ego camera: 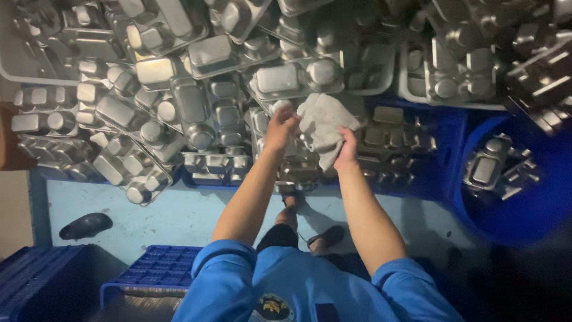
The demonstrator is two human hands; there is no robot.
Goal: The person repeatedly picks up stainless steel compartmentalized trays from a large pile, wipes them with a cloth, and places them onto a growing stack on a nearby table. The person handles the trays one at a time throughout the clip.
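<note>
Holding a grey cloth point(325, 122) over piled steel trays point(196, 107).
Left hand point(280, 128) and right hand point(347, 149) both clutch it.

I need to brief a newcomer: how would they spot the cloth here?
Look at the big heap of steel compartment trays. At its middle, the grey cloth hangs between the left hand and right hand. It is the only soft, crumpled thing among hard, shiny metal.

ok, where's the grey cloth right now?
Head view, centre and slightly right: the grey cloth is held between the left hand and the right hand, over the pile of steel compartment trays, left of the blue tub.
</note>
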